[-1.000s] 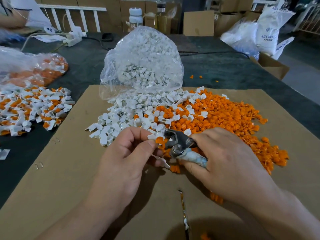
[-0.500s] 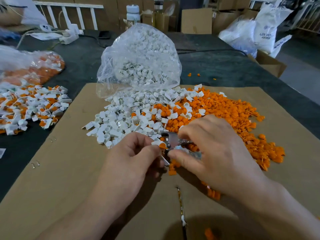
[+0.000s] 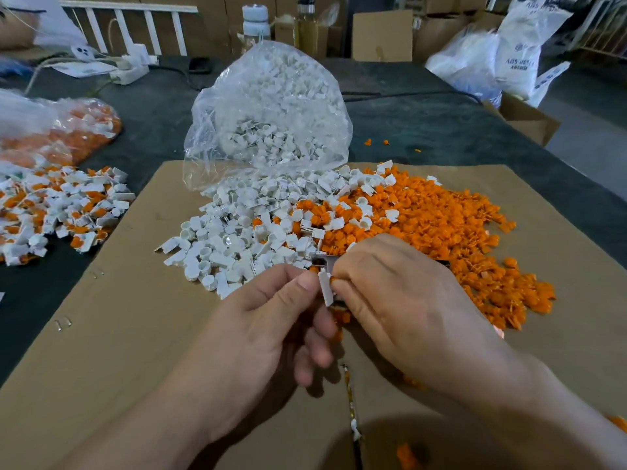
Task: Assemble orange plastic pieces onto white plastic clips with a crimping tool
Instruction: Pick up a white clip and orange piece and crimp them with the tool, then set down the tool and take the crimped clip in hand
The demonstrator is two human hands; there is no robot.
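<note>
workshop | stacked cartons (image 3: 381,37) | bulk part bags (image 3: 271,110) | sacks (image 3: 519,45)

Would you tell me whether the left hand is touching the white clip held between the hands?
Touching: the head view shows the left hand pinching the white clip at its thumb tip, with no gap.

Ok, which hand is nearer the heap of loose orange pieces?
Right. The right hand overlaps the near edge of the orange heap; the left hand sits left of it, in front of the white clips.

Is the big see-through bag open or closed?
Open. The clear bag lies with its mouth on the cardboard, and white clips spill out of it; more sit inside.
</note>
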